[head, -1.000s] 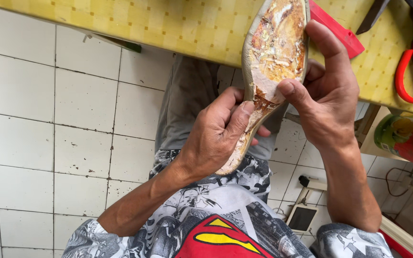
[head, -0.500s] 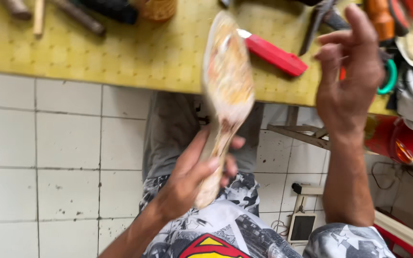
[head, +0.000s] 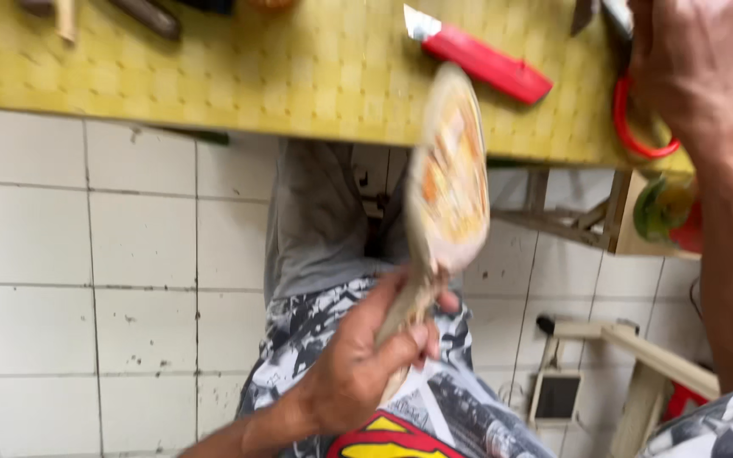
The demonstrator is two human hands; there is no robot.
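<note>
Left hand (head: 358, 373) grips a worn shoe sole (head: 447, 174) by its narrow end, upright. Right hand (head: 693, 64) reaches over the far yellow table (head: 256, 76) near red-handled scissors (head: 629, 119); its grip cannot be told.

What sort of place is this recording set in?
Probably a small shoe-repair or craft workbench. The left hand holds a worn shoe sole over a yellow work table bearing a red utility knife and red-handled scissors. White tiled floor below.

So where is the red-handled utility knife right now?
The red-handled utility knife lies on the yellow table at top centre of the head view, just above the worn tan shoe sole and left of the right hand.
</note>
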